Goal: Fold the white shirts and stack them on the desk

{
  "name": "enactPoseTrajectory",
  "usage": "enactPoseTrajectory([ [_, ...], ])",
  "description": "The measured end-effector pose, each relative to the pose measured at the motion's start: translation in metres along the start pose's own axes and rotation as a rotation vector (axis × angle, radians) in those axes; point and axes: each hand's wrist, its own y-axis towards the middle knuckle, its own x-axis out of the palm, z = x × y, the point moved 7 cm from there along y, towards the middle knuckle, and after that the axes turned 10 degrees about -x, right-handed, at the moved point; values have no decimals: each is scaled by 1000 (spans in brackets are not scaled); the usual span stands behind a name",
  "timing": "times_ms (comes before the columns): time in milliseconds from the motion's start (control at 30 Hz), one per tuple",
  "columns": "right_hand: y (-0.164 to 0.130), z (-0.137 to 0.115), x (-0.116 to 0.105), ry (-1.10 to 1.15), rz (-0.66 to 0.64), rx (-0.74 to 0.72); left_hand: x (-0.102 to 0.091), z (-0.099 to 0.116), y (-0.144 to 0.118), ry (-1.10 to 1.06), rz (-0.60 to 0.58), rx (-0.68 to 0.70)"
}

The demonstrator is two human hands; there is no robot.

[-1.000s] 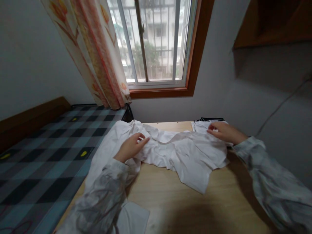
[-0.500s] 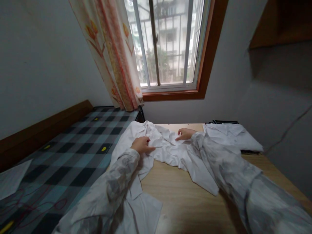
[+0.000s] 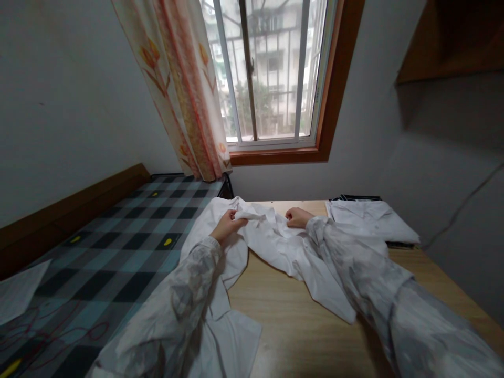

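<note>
A crumpled white shirt (image 3: 271, 247) lies across the light wooden table (image 3: 283, 325), one sleeve hanging toward the near left and another stretching to the right. My left hand (image 3: 227, 226) pinches a fold of it near the collar area, lifting the cloth slightly. Over on the right, my right hand (image 3: 299, 217) has its fingers curled closed on the fabric at the shirt's far edge. My right forearm passes above part of the cloth and hides it.
Folded white garments (image 3: 366, 218) rest on something dark at the table's back right. A bed with a checked cover (image 3: 129, 236) adjoins the left side, holding a paper sheet (image 3: 23, 289) and red cord (image 3: 55, 336). A curtain (image 3: 189, 94) hangs by the window (image 3: 271, 79).
My left hand has closed on the cloth and raised a fold of it slightly. My right hand's fingers have curled in onto the fabric. The shirt's near edge has shifted a little.
</note>
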Motion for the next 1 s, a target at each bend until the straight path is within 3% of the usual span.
enactPoseTrajectory([
  [67,-2,0,-7,13,19,-5,-5,1,-3,14,16,2],
  [233,-6,14,-36,94,21,18,-5,11,-10,311,-25,155],
  [400,-27,34,-40,300,-265,107,11,36,-8,451,0,350],
  [533,-45,37,-35,452,-403,120,38,40,4,384,-128,357],
  [633,-41,29,-35,671,-299,28,58,34,14,238,-229,286],
  [733,-32,20,-29,928,-156,-11,68,29,20,128,-238,240],
  [867,-26,8,-3,1054,-117,54,72,27,20,34,-268,217],
  [1000,-21,5,6,1120,17,95,69,28,18,29,-292,200],
])
